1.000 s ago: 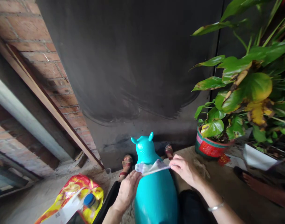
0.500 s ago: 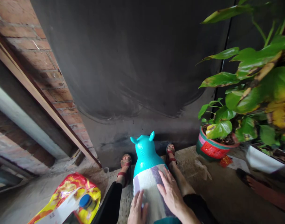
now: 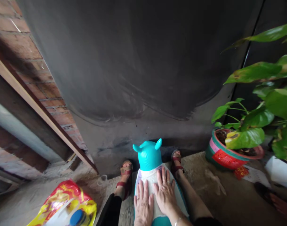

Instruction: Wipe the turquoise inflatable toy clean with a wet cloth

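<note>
A turquoise inflatable animal toy with two small ears stands between my sandalled feet, its head toward the dark panel. Over its back lies a pale cloth with a purple stripe near the neck. My left hand rests flat on the cloth, fingers stretched out. Beside it, my right hand also lies flat on the cloth with its fingers spread, a ring on one finger. Turquoise shows below the cloth, between my wrists.
A dark panel fills the view ahead. Right stands a potted plant in a red and green pot, near a white planter. Left are a brick wall, a wooden strip and a red-yellow bag. Another person's foot shows far right.
Both hands have slid forward and the cloth now reaches the toy's neck, covering more turquoise. The view has turned slightly left, so the plant sits farther right.
</note>
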Demonstrator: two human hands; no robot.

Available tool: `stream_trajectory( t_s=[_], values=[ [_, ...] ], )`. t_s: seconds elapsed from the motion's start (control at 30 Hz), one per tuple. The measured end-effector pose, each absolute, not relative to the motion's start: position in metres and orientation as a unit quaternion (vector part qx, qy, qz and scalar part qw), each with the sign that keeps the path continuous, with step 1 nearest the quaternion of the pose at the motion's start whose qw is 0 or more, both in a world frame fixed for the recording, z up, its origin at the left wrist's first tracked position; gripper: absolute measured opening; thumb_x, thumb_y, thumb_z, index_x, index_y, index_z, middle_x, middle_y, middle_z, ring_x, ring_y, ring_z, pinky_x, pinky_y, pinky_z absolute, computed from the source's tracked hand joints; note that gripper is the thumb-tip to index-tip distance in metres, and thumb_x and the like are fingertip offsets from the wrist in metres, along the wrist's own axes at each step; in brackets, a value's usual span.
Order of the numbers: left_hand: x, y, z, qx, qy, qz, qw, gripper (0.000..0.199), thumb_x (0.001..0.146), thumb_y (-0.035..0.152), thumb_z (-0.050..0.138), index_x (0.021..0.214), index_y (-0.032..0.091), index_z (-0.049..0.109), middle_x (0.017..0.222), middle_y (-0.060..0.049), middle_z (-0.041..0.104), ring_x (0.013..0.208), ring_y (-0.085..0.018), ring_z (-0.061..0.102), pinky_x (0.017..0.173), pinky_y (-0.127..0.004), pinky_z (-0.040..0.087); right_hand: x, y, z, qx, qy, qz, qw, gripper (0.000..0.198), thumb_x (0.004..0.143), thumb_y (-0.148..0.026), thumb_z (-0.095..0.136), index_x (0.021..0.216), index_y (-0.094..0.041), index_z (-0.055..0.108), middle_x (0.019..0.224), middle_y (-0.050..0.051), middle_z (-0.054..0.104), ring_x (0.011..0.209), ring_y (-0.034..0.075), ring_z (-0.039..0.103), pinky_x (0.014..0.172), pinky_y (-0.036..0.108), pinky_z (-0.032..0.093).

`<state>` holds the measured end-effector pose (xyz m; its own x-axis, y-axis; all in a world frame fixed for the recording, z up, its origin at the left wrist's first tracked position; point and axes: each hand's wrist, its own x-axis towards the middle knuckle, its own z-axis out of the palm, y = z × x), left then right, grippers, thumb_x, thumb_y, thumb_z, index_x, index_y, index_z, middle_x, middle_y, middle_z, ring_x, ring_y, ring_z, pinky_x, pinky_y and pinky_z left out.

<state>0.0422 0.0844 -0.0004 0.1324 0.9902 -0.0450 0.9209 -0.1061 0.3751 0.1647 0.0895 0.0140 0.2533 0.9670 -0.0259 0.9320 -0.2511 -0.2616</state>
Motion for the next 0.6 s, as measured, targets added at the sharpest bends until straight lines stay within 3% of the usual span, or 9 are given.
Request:
stream_trajectory(
  t_s=[0.1,0.2,0.33,0.6],
  values=[
    [0.04,0.096,0.013,0.72,0.65,0.174,0.17,0.05,0.085,0.048,0.055,0.13,0.026,0.049,0.142,-0.008,0.046,0.126,-0.025,0.046,0.103,-0.046,0.041,0.159,0.076,0.018,-0.795,-0.591,0.107,0.086,0.058,0.094,-0.038,0.027,0.148,-0.024,0.012,0.156,0.004,0.005,0.142,0.033,0.007,0.107,0.061,0.026],
    [0.037,0.116,0.035,0.71,0.652,0.212,0.159,0.039,0.087,0.044,0.054,0.12,0.022,0.054,0.128,-0.006,0.054,0.113,-0.022,0.054,0.096,-0.046,0.047,0.17,0.064,0.034,-0.788,-0.596,0.118,0.096,0.054,0.091,-0.039,0.042,0.143,-0.028,0.034,0.153,0.008,0.025,0.137,0.038,0.024,0.1,0.064,0.034],
    [0.026,0.143,0.064,0.699,0.656,0.242,0.151,0.031,0.089,0.042,0.051,0.114,0.024,0.057,0.122,-0.004,0.058,0.107,-0.02,0.056,0.089,-0.041,0.051,0.211,0.078,0.074,-0.75,-0.637,0.1,0.146,0.037,0.092,-0.044,0.05,0.124,-0.026,0.054,0.136,0.006,0.048,0.12,0.028,0.048,0.098,0.05,0.043],
    [0.003,0.158,0.089,0.689,0.659,0.263,0.149,0.032,0.089,0.044,0.051,0.114,0.026,0.058,0.12,-0.003,0.059,0.112,-0.024,0.055,0.088,-0.041,0.051,0.246,0.104,0.126,-0.736,-0.648,0.08,0.178,0.033,0.092,-0.045,0.051,0.118,-0.024,0.055,0.122,0.006,0.056,0.106,0.023,0.055,0.085,0.043,0.052]
  ],
)
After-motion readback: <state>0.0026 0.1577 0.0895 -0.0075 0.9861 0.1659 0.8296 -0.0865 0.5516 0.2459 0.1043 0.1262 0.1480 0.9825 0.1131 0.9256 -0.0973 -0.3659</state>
